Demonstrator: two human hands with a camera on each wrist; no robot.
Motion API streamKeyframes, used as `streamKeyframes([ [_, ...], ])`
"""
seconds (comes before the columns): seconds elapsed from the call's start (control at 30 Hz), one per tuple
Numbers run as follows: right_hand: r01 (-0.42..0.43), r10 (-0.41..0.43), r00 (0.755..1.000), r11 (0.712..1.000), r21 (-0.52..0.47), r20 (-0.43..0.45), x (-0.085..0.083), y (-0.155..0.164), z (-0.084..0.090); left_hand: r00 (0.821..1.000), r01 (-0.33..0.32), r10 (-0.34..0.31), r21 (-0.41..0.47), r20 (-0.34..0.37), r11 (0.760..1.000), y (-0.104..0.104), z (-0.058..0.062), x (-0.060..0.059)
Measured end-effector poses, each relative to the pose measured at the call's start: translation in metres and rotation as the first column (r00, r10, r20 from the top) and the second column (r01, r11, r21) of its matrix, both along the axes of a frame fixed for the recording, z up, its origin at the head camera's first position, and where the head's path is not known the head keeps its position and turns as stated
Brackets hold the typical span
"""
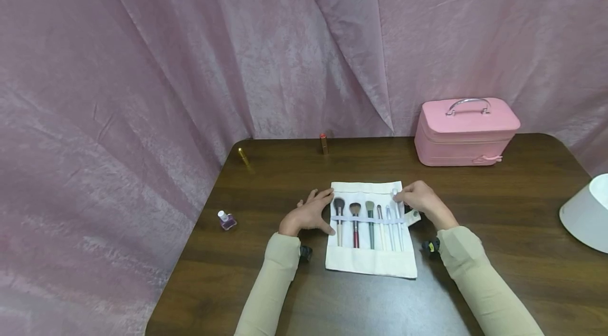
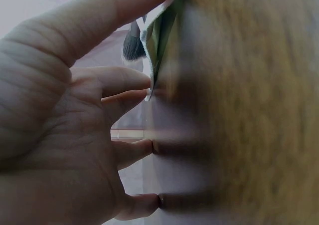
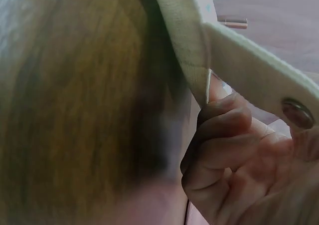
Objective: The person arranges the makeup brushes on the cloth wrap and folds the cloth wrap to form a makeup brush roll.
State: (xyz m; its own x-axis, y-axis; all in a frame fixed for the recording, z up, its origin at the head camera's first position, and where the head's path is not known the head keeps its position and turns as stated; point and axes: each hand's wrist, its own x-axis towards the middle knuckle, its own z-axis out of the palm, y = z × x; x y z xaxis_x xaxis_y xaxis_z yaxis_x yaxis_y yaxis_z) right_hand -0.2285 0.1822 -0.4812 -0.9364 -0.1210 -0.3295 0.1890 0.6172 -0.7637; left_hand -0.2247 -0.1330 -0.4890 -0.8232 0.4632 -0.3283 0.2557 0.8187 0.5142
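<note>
A white cloth brush roll [image 1: 370, 263] lies spread flat on the table, with several makeup brushes [image 1: 355, 209] under a pale elastic band. Along its left edge rests my left hand [image 1: 311, 213], the fingers spread; in the left wrist view the thumb [image 2: 114, 10] and forefinger touch the cloth edge. My right hand [image 1: 421, 199] is at the upper right edge, beside the rightmost brush [image 1: 399, 225]. The right wrist view shows its curled fingers [image 3: 224, 122] pinching the cloth edge, below a strap with a metal snap [image 3: 298, 112]. Its fingertips partly hide that brush's top.
A pink case [image 1: 467, 135] with a metal handle stands at the back right. Behind the roll are a lipstick [image 1: 324, 144] and a gold tube [image 1: 244, 156]. A purple nail polish bottle [image 1: 227, 220] lies at left, and a white lampshade [image 1: 586, 214] is at the right edge.
</note>
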Motion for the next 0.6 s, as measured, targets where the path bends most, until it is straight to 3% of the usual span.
streamKeyframes([
  [0.6,-0.039,0.039,0.999,0.998,0.05,0.007,0.003,0.0002,-0.001,1.0,-0.006,0.006,-0.016,-0.002,1.0,0.0007,-0.0014,-0.0006],
])
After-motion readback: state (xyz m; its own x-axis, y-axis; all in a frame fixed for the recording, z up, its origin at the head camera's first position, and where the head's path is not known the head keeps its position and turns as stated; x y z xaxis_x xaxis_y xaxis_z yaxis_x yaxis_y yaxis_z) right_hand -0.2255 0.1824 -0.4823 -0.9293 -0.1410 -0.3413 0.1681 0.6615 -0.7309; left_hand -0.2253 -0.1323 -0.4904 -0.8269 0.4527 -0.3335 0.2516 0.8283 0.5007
